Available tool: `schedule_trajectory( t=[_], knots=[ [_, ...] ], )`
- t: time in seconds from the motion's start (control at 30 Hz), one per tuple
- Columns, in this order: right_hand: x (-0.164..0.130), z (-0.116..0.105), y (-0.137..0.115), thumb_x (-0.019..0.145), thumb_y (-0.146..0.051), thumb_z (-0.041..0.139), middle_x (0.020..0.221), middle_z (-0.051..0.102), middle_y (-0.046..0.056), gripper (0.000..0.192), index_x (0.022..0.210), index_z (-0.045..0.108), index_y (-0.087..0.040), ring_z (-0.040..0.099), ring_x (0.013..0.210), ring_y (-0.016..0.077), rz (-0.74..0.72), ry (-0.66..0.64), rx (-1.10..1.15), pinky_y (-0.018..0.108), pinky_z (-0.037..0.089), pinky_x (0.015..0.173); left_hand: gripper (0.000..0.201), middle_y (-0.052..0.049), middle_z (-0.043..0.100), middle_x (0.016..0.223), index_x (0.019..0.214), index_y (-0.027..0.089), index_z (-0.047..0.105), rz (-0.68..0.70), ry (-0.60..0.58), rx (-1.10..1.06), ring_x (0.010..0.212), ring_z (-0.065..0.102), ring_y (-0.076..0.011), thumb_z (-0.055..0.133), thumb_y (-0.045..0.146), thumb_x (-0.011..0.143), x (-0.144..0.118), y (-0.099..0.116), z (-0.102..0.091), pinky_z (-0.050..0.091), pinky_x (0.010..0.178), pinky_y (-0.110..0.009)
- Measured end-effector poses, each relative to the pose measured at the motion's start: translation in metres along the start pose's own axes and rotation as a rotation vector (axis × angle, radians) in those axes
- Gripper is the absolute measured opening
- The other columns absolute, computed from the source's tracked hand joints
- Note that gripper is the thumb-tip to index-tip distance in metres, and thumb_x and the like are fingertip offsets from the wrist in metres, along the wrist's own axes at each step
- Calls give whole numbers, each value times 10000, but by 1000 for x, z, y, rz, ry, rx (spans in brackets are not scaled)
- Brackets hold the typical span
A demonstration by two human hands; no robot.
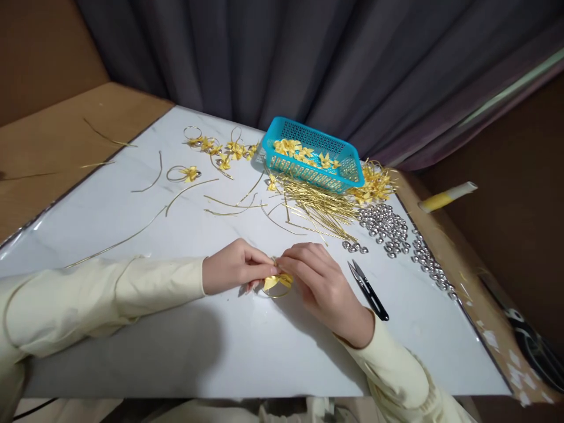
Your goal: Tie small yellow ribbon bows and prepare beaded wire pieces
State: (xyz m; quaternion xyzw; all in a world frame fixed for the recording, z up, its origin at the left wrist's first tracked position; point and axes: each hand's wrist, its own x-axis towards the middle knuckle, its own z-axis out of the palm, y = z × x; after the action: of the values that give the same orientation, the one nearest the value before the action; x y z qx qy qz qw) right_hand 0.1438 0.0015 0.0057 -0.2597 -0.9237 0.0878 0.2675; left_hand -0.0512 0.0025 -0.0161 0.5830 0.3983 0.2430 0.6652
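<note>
Both hands meet over the near middle of the white table. My left hand (235, 267) pinches a yellow ribbon flower (277, 283) from the left, thumb and forefinger closed. From the right, my right hand (315, 279) closes its fingertips on the top of the same flower. A thin gold wire loop hangs below the petals. What sits right between the fingertips is mostly hidden. Black-handled thread snips (369, 291) lie on the table to the right of my right hand, blades pointing away from me.
A blue basket (317, 177) holds yellow flowers at the back. Before it lies a pile of gold wires (319, 202), with silver bells (388, 226) to its right. Finished-looking looped flowers (235, 150) and loose wire pieces (161, 173) are at left. A white-and-yellow tube (447, 197) stands right.
</note>
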Motion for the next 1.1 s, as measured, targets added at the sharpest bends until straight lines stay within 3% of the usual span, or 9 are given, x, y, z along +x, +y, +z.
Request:
schedule_trajectory(
  t=[0.3,0.67,0.87,1.1],
  knots=[
    [6,-6,-6,959,-87,318,905,663,141,291,976,608,-94,544,858,227,-121,-98,-173,384,453,759,362,34,466,445,491,156,480,-25,-49,57,417,418,-73,538,380,770,0,4,-1,350,431,-197],
    [4,-7,-1,941,-63,322,873,654,115,288,959,604,-121,545,823,217,-93,-114,-182,368,451,734,333,25,473,478,520,163,493,-52,-99,91,438,432,-88,493,382,772,2,11,-3,369,445,-213],
    [4,-12,1,881,3,340,1108,643,161,343,1159,529,-64,517,1026,253,-93,-181,-79,411,452,816,366,45,428,417,467,175,441,-112,-94,114,379,369,-68,507,414,737,2,13,-1,296,419,-215],
    [3,-7,1,896,-2,322,910,674,109,293,983,582,-104,551,906,219,-103,-164,-93,382,436,784,346,71,356,389,481,189,398,-128,-139,93,360,286,-54,478,388,752,2,13,-1,223,398,-216]
  ],
)
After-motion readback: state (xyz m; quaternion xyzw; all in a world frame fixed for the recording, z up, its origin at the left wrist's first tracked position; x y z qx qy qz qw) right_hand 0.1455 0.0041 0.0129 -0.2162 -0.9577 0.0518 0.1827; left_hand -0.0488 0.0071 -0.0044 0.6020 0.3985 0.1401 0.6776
